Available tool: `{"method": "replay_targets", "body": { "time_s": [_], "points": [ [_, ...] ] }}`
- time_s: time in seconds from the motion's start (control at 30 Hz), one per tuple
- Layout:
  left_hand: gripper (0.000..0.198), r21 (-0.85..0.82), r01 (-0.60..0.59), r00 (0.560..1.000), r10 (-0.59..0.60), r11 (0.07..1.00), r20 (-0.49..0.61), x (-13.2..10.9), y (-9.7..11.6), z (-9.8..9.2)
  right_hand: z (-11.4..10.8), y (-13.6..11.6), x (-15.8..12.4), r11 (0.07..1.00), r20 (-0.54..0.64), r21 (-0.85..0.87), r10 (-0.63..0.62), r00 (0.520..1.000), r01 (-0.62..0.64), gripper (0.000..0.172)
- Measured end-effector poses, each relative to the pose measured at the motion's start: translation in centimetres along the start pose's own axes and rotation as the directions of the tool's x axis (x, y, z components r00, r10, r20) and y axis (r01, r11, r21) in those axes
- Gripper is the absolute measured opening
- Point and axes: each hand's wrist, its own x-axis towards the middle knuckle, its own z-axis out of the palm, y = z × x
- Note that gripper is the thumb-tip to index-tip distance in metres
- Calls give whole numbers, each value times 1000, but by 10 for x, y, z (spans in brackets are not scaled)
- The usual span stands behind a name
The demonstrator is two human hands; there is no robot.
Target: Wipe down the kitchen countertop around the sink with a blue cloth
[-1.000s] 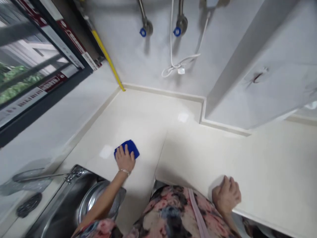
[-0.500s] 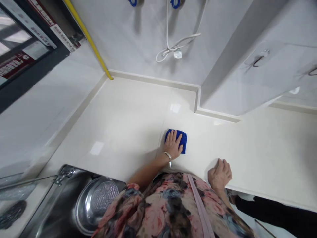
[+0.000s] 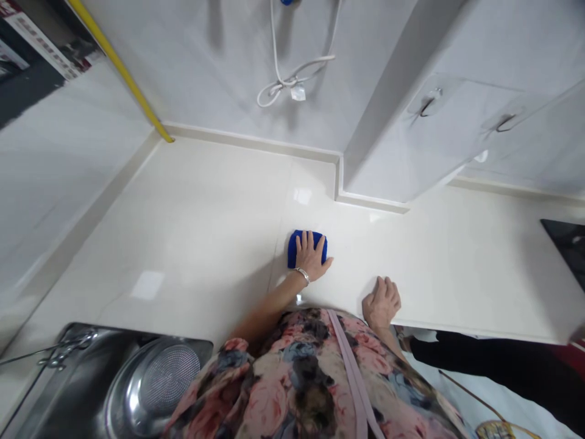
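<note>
My left hand point(image 3: 312, 259) lies on a folded blue cloth point(image 3: 292, 245) and presses it against the cream countertop point(image 3: 205, 207), fingers spread over its top. A bracelet shows at that wrist. My right hand point(image 3: 381, 302) rests near the counter's front edge, to the right of the cloth, with its fingers curled in and nothing visible in them.
A steel sink point(image 3: 82, 372) with a perforated metal bowl point(image 3: 155, 384) sits at the lower left. A yellow pipe point(image 3: 121, 70) and a looped white cable point(image 3: 287, 76) hang on the back wall. A white boxed column point(image 3: 402, 134) juts onto the counter. A dark hob corner point(image 3: 569, 241) is far right.
My left hand slid the blue cloth rightward from beside the sink to the counter's middle, then slightly back left. The view swung right and down. My right hand stayed at the counter's edge.
</note>
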Motion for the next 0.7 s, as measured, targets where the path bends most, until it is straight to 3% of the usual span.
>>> {"method": "replay_targets", "body": {
  "time_s": [0.13, 0.23, 0.4, 0.57, 0.63, 0.7],
  "points": [
    [81, 61, 44, 998, -41, 997, -46, 3, 15, 8, 1, 2, -1, 1000, 11, 12, -5, 1000, 5, 64],
    [75, 90, -26, 999, 28, 996, -29, 3, 4, 4, 4, 3, -3, 1000, -2, 1, -13, 1000, 13, 61],
    [69, 105, -211, 977, 209, 972, 33, 23, -47, -24, 7, 6, -6, 999, -21, -5, -44, 999, 44, 58],
    [70, 123, -269, 959, 253, 955, 127, 66, -114, -76, 9, 7, -7, 999, -4, -1, -54, 999, 54, 60],
    [77, 113, -250, 953, 224, 962, 203, 81, -138, -98, 9, 6, -8, 998, -12, -14, -66, 998, 66, 60],
    [91, 93, -152, 965, 127, 984, 230, 94, -156, -115, 9, 3, -7, 997, -23, -26, -79, 997, 78, 61]
  ]
}}
